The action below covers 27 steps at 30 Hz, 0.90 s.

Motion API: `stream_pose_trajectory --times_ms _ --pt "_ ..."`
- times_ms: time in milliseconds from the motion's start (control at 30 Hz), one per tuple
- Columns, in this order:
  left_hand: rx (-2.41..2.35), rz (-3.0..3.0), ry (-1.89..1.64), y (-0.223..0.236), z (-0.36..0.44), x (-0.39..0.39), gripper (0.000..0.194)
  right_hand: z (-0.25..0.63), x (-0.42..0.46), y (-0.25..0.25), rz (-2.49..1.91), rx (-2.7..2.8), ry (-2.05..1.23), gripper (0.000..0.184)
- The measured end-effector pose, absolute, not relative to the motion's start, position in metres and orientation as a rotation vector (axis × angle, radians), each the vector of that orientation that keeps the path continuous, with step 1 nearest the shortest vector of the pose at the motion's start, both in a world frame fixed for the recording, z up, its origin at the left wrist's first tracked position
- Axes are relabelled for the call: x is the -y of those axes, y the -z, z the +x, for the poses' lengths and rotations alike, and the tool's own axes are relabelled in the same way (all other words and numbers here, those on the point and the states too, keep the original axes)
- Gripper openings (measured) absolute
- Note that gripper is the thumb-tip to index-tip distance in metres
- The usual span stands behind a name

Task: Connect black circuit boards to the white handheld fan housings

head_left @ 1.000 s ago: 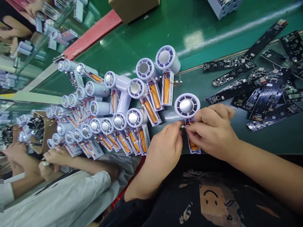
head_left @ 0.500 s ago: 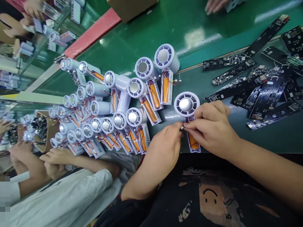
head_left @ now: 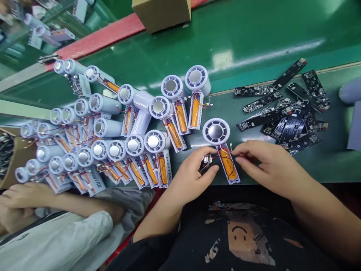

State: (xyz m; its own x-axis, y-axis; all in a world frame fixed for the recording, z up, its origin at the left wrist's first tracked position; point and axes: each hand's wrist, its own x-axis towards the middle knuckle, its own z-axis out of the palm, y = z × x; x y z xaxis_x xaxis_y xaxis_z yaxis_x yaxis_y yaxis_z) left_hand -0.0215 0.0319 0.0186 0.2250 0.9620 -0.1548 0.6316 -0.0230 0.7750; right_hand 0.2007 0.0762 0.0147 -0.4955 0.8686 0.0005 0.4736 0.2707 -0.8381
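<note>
The two hands have drawn apart from the tight pinch they made a moment ago over the fan's wiring. Nearest the onlooker is the person's black T-shirt (head_left: 239,237), with its upside-down smiley print. Just past it, the left hand (head_left: 190,178) grips a small dark circuit part (head_left: 205,163) between thumb and fingers, with thin red wire running from it. The right hand (head_left: 267,167) sits open-fingered, with its fingertips (head_left: 237,158) beside a tiny white wire connector (head_left: 230,146); whether they pinch it, I can't tell.

Between the hands lies a white handheld fan (head_left: 216,131), face up on the desk (head_left: 254,64), with its orange battery (head_left: 228,162) strapped to a card beneath the round head. To the left, a crowded cluster of matching fans (head_left: 194,78) lies with their batteries and cards labelled Speed FAN. To the right, black circuit board strips (head_left: 293,124) lie in a loose, overlapping heap.

Further along the desk sits a cardboard box (head_left: 160,13), beside a red strip (head_left: 98,34). At the lower left, a co-worker's bare forearm (head_left: 76,203) and white sleeve (head_left: 56,233) reach in beside the cluster.
</note>
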Motion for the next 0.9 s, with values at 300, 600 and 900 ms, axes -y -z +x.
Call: stream_pose_trajectory --times_ms 300,600,900 --pt "-1.342 1.598 -0.729 -0.01 -0.023 -0.037 0.023 0.198 -0.079 -0.006 -0.87 1.583 -1.6 0.021" --pt "-1.054 0.908 -0.818 -0.004 -0.016 -0.028 0.024 0.178 -0.078 -0.012 -0.953 1.966 -0.858 0.007" --pt "-1.238 0.988 -0.816 -0.011 -0.013 -0.023 0.023 0.165 -0.063 -0.027 -1.053 2.281 -0.325 0.019"
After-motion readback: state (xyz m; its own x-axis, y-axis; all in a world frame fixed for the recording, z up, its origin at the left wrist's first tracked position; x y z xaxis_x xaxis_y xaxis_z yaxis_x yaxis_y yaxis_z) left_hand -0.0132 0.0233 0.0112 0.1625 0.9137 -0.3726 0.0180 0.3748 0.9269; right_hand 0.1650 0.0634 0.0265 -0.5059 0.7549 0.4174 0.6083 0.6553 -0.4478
